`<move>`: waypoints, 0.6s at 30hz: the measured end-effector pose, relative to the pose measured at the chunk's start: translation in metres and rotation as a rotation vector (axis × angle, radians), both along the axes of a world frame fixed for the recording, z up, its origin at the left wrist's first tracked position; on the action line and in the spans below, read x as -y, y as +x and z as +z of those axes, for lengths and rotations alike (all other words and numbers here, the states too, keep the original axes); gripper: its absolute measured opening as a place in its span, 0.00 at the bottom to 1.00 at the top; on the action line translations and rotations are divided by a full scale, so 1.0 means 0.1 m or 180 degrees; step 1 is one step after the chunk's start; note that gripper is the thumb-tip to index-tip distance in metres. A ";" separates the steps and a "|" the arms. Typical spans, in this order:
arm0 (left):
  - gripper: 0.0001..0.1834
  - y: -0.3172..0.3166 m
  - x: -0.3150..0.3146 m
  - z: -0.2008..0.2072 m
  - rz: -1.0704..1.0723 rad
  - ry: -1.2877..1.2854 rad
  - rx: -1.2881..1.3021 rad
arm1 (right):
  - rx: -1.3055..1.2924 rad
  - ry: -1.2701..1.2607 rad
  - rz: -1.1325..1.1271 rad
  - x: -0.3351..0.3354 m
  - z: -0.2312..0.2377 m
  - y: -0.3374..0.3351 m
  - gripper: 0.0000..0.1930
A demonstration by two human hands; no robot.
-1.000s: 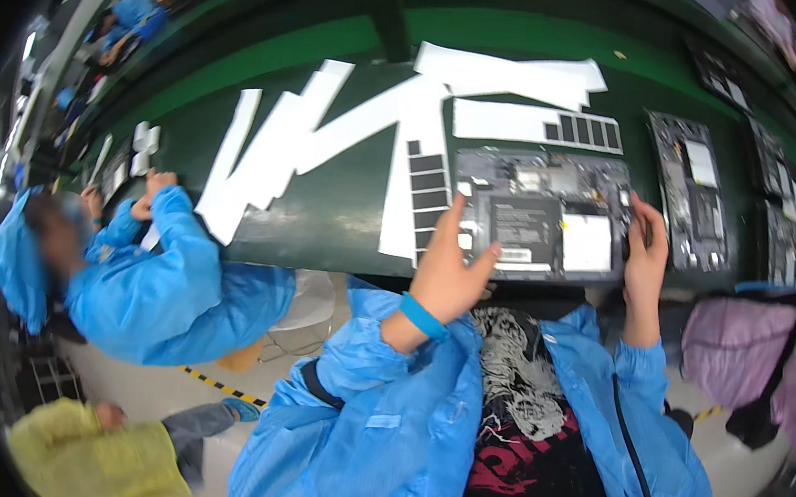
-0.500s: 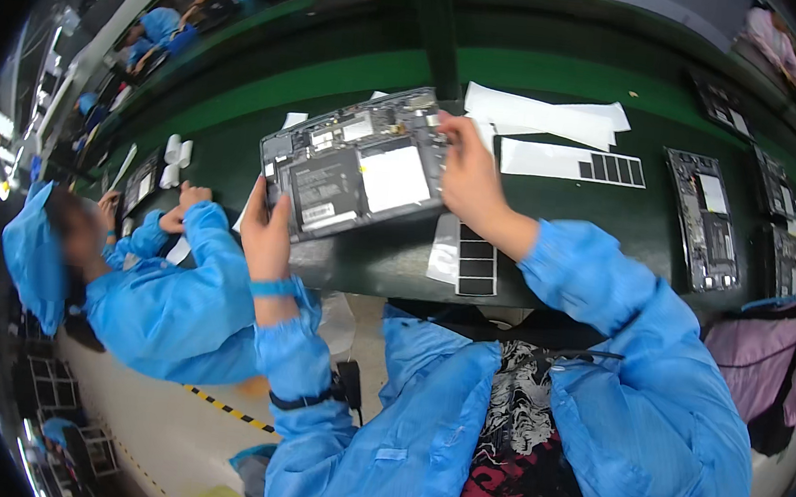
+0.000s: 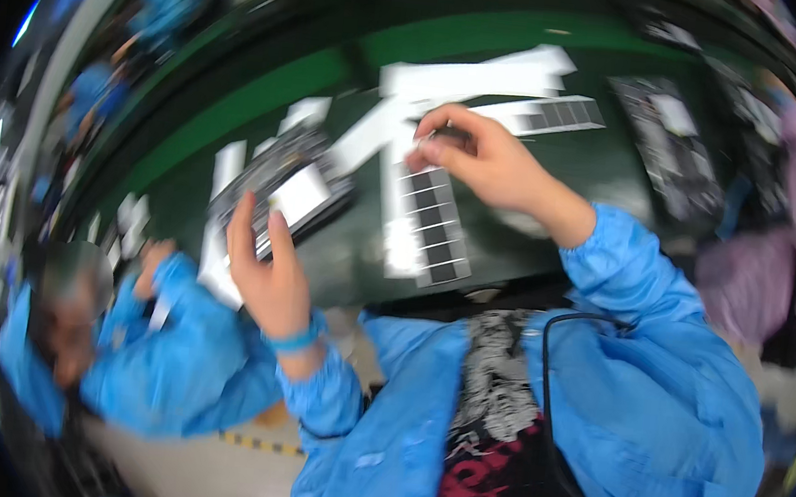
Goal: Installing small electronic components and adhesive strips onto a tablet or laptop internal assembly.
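An opened device chassis [image 3: 334, 196], showing dark boards and a white rectangle, sits tilted on the dark green bench and is smeared by motion. At its near edge is my left hand [image 3: 270, 279], fingers stretched and apart; whether they touch the edge cannot be told. My right hand [image 3: 493, 162] has curled fingers with tips pressed together, over the upper end of a strip of black rectangular pads [image 3: 433, 233]. Anything pinched there is hidden. Beside that strip lies a white backing sheet [image 3: 401, 249].
White sheets [image 3: 481, 79] and another strip of black pads [image 3: 564, 116] lie farther back. More opened devices [image 3: 666, 150] rest at the right. A co-worker in a blue smock [image 3: 177, 352] sits close on my left; a pink garment [image 3: 749, 282] is at the right.
The device has gone from both hands, raised, to lying tilted at the left. My right hand has left it and come over the black pad strip. The view has turned.
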State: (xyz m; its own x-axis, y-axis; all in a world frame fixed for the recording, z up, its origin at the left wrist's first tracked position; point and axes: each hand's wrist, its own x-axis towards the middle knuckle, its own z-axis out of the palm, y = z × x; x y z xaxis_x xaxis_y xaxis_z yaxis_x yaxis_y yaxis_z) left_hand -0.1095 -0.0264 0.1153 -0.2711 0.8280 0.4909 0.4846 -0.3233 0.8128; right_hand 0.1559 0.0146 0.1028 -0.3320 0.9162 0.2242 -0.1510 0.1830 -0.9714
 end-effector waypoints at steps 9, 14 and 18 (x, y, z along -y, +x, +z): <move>0.31 3.05 0.36 -0.83 -0.3535 -0.2157 0.0976 | 0.3196 0.0373 -0.3459 1.28 -0.46 2.78 0.12; 0.41 3.90 0.53 -1.07 -0.3429 -0.2468 0.1299 | 0.3440 0.0399 -0.3298 1.54 -0.74 3.23 0.14; 0.44 4.16 0.62 -1.04 -0.3106 -0.2275 0.1667 | 0.4016 0.0356 -0.3292 1.46 -0.76 3.49 0.17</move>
State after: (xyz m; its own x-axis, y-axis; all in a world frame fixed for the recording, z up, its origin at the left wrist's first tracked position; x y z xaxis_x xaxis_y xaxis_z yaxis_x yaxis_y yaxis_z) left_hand 0.3065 -0.0888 0.0108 0.5586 0.8217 -0.1134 -0.1239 0.2179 0.9681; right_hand 0.5047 -0.1317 0.0264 0.3637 0.8509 0.3792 0.9069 -0.2303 -0.3529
